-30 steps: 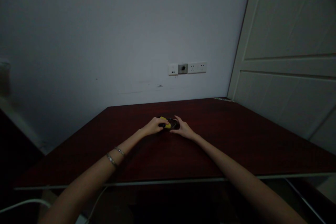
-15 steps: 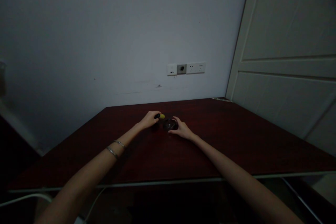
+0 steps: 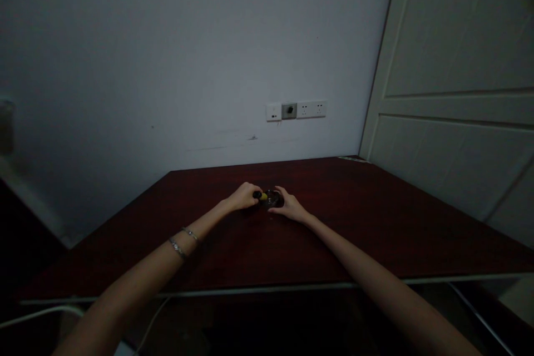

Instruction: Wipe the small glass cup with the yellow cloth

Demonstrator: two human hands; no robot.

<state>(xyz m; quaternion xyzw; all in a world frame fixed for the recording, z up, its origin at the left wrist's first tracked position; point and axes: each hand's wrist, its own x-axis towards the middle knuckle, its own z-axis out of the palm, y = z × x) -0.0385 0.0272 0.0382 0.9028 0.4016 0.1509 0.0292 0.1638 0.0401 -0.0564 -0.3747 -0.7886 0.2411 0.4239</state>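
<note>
My left hand, with two bracelets on its forearm, is closed around a small black-and-yellow object. The black part is at my fingers and the yellow end points right, against or just over the left side of a small round dark glass dish. Whether the two touch, I cannot tell. On the dish's right side, my right hand is curved round it, thumb in front and fingers behind. The dish rests on the dark red tabletop.
Behind the table rises a pale wall with a row of switch and socket plates. A white panelled door stands at the right. White cables run below the table's front edge at the left.
My left hand has moved right and slightly nearer to me, bringing the yellow end of its object to the glass dish. My right hand stays around the dish.
</note>
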